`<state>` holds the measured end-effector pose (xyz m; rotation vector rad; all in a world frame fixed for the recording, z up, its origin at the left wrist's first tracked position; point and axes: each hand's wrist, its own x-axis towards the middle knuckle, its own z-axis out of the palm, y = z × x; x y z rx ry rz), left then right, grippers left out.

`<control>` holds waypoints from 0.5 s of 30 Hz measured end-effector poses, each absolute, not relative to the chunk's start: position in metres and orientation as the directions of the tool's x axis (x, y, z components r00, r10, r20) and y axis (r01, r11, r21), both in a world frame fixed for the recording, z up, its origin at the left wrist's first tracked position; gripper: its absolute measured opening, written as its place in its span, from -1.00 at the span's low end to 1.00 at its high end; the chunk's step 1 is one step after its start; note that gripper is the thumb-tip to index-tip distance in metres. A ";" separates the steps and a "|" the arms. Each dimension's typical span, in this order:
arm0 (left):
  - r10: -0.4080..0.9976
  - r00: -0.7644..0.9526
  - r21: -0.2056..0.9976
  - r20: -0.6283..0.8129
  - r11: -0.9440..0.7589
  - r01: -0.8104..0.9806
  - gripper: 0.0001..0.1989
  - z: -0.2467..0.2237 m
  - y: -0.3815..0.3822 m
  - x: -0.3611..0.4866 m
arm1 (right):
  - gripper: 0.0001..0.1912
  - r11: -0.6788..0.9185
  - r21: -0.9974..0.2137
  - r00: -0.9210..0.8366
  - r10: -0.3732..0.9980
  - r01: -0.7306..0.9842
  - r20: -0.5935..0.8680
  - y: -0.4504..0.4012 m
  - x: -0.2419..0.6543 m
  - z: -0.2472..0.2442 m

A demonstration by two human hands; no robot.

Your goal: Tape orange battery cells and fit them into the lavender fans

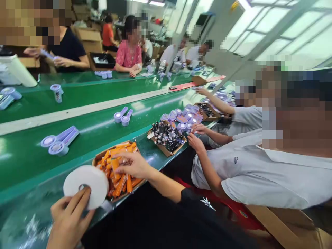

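A wide white roll of tape [100,185] is at the near edge of the bench. My left hand [71,211] grips it, with fingertips at its centre hole and the thumb low by the rim. Just right of the roll sits a cardboard box [97,158] full of orange battery-like cylinders [120,186]. Above that box, my right hand [133,164] pinches one orange battery-like cylinder [115,166] between thumb and fingers.
Purple round-headed handheld parts [58,147] lie in pairs on the green belt [95,133]. Further right stands a box of small black parts [167,138] beside a heap of purple parts [185,117]. A co-worker in a white shirt [243,173] sits close on my right; others sit across.
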<state>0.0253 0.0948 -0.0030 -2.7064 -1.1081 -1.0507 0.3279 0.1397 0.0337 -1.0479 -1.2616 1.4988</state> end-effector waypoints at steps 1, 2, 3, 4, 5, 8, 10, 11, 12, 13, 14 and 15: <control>0.600 0.537 0.166 0.593 -0.744 0.647 -0.48 0.005 0.093 0.029 | -0.35 -0.040 -0.998 -0.213 0.977 -0.048 -0.029 0.138 0.329 0.037; 0.611 0.541 0.145 0.578 -0.729 0.668 -0.50 0.013 0.093 0.032 | -0.40 0.005 -1.000 -0.179 0.984 0.014 0.002 0.137 0.329 0.039; 0.627 0.548 0.132 0.554 -0.716 0.685 -0.53 0.020 0.092 0.035 | -0.43 0.040 -0.997 -0.156 0.987 0.068 0.029 0.137 0.330 0.042; 0.646 0.553 0.127 0.527 -0.703 0.700 -0.55 0.025 0.092 0.036 | -0.45 0.070 -0.992 -0.146 0.988 0.109 0.054 0.137 0.331 0.044; 0.662 0.557 0.126 0.502 -0.693 0.710 -0.58 0.030 0.092 0.037 | -0.47 0.096 -0.986 -0.150 0.986 0.137 0.075 0.138 0.332 0.046; 0.673 0.590 0.104 0.446 -0.694 0.713 -0.58 0.038 0.090 0.037 | -0.53 0.164 -0.971 -0.196 0.972 0.175 0.129 0.136 0.335 0.052; 0.672 0.607 0.086 0.425 -0.697 0.712 -0.55 0.041 0.088 0.037 | -0.53 0.203 -0.958 -0.205 0.966 0.204 0.161 0.132 0.336 0.056; 0.670 0.611 0.075 0.422 -0.697 0.713 -0.54 0.041 0.087 0.037 | -0.52 0.217 -0.950 -0.206 0.963 0.223 0.172 0.130 0.336 0.057; 0.670 0.612 0.064 0.419 -0.695 0.717 -0.54 0.041 0.087 0.038 | -0.52 0.229 -0.944 -0.210 0.961 0.238 0.180 0.128 0.335 0.057; 0.671 0.612 0.054 0.418 -0.691 0.721 -0.55 0.042 0.087 0.039 | -0.51 0.237 -0.940 -0.224 0.957 0.246 0.183 0.127 0.334 0.056; 0.675 0.608 0.044 0.418 -0.684 0.728 -0.56 0.042 0.088 0.040 | -0.52 0.241 -0.940 -0.239 0.954 0.241 0.183 0.125 0.333 0.054; 0.679 0.603 0.034 0.418 -0.676 0.737 -0.57 0.043 0.089 0.041 | -0.52 0.236 -0.945 -0.254 0.951 0.227 0.176 0.125 0.330 0.052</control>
